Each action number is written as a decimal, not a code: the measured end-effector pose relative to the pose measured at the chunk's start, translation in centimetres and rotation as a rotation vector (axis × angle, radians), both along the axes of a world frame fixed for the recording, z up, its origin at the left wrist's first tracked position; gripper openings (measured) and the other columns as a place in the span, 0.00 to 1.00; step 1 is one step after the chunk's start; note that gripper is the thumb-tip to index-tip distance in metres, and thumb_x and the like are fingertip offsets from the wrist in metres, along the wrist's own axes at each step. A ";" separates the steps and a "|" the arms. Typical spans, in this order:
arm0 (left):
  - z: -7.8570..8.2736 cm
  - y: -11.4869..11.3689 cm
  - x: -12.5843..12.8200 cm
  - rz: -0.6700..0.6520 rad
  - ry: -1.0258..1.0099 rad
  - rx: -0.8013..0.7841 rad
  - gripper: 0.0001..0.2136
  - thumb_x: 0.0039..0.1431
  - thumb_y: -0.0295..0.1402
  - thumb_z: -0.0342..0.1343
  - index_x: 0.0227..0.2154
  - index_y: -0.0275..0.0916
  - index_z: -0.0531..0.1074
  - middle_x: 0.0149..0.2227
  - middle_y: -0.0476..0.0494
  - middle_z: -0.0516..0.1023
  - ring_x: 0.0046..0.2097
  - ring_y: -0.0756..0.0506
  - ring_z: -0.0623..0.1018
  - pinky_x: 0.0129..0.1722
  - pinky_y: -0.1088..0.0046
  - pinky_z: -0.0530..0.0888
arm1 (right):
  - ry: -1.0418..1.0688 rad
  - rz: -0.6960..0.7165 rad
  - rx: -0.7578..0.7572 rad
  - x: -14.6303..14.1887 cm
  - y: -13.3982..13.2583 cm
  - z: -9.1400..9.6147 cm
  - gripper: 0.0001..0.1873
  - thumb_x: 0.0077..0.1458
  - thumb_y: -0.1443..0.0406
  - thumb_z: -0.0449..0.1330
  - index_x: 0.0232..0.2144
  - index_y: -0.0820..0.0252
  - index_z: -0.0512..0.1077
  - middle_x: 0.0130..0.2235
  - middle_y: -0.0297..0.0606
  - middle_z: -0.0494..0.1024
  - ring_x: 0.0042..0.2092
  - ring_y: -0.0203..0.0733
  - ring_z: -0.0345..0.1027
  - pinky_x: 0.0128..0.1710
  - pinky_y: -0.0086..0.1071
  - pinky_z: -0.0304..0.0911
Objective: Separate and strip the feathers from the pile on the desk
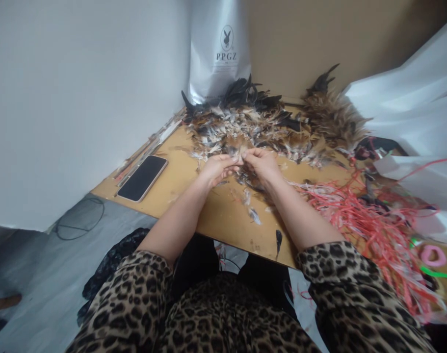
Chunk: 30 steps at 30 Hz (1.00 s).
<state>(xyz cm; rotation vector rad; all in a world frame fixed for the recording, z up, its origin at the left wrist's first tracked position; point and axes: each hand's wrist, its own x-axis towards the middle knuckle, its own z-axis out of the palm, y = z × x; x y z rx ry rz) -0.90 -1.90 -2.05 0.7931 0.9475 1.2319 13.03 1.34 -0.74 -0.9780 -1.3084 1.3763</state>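
Observation:
Both hands meet over the front of a heap of loose feathers [241, 120], brown, cream and black, piled on a tan tabletop [179, 147]. My left hand [219, 168] has thumb and forefinger pinched together on a small pale brown feather [240, 151]. Right beside it, the fingertips of my right hand [263, 164] pinch at the same feather. The fingertips almost touch, and part of what they grip is hidden. Small stray feathers [253, 214] lie on the board below the hands.
A phone [143, 177] lies left. Tangled pink and red strings [366, 220] cover the right side, with a pink ring [433, 256] near them. A brown feather bundle [329, 117] is at back right. A silvery white bag [220, 54] stands behind, a white sheet [410, 93] right.

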 end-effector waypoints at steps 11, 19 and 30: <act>-0.1 -0.1 0.3 0.023 0.062 0.044 0.08 0.44 0.28 0.62 0.25 0.29 0.71 0.25 0.43 0.76 0.22 0.57 0.72 0.20 0.86 0.65 | -0.004 -0.009 0.005 -0.5 -0.1 -0.6 0.13 0.34 0.60 0.65 0.21 0.62 0.68 0.17 0.28 0.67 0.19 0.28 0.55 0.19 0.24 0.50; -0.2 0.0 0.3 0.014 0.081 0.089 0.07 0.46 0.29 0.60 0.24 0.29 0.72 0.21 0.46 0.73 0.20 0.58 0.70 0.19 0.85 0.63 | 0.056 0.098 -0.098 0.2 -0.1 -0.2 0.15 0.34 0.59 0.66 0.23 0.63 0.69 0.16 0.29 0.67 0.17 0.26 0.52 0.17 0.24 0.44; -0.1 0.1 0.3 0.031 0.030 0.052 0.05 0.47 0.28 0.59 0.26 0.29 0.71 0.23 0.46 0.74 0.21 0.59 0.70 0.20 0.86 0.63 | 0.026 0.068 -0.052 0.1 0.2 -0.4 0.13 0.34 0.61 0.65 0.21 0.63 0.69 0.15 0.27 0.65 0.16 0.26 0.50 0.17 0.25 0.42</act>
